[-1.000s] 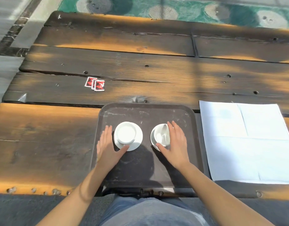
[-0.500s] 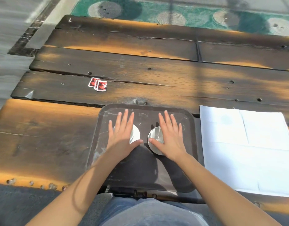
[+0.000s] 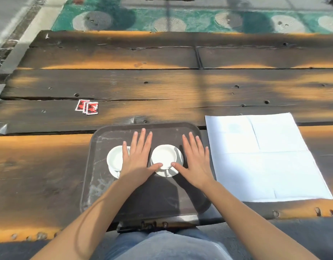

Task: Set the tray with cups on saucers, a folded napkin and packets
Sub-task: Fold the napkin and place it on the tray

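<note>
A dark tray (image 3: pixel 161 194) is sitting at the near edge of the wooden table (image 3: pixel 161 91), right in front of the person. Two white cups are standing side by side in its far half, each on its own white saucer: the left cup (image 3: pixel 115 158) on the left saucer (image 3: pixel 113 173), the right cup (image 3: pixel 164 155) on the right saucer (image 3: pixel 179 156).

The left hand (image 3: pixel 137 158) is lying palm down between the two cups, its straight, slightly spread fingers (image 3: pixel 142 141) pointing away and its outer edge hiding part of the left cup. The right hand (image 3: pixel 196 160) is lying palm down just to the right of the right cup, fingers likewise straight and apart. Both thumbs are reaching in toward the near rim of the right cup and appear to be touching it. Neither hand is gripping anything.

A white napkin (image 3: pixel 265 156) is lying opened flat on the table just beside the tray's right edge, its crease lines showing. Whether it is touching the tray is hard to tell. Small red packets (image 3: pixel 86 107) are lying overlapped on the table, well apart from the tray, off to its far left.
</note>
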